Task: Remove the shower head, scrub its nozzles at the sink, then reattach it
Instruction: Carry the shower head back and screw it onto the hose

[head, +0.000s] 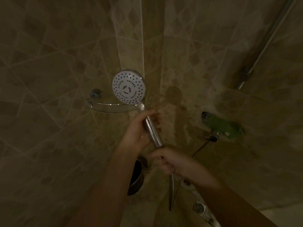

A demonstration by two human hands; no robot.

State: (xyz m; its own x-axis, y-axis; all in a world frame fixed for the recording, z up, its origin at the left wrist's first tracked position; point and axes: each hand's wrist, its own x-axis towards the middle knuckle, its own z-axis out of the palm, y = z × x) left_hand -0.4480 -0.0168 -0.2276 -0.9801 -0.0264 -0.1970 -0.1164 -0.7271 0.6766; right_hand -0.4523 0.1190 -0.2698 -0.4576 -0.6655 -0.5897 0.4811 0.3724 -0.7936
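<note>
The shower head is held up in the tiled corner, white nozzle face toward the camera. The left hand grips its chrome handle, fingers wrapped round it. Just below, the right hand, blurred, grips the hose at the handle's base.

Dim, yellowish light throughout. 2 tiled walls meet in a corner seam running down the upper centre; beige tiles with diagonal grout lines and darker diamond insets. Chrome corner shelf fixed at centre left, round mount above its left end. Metal riser rail slants across the upper right. Green-tinted mixer valve at centre right. Dark round bowl at lower centre. Square floor drain at lower right.
</note>
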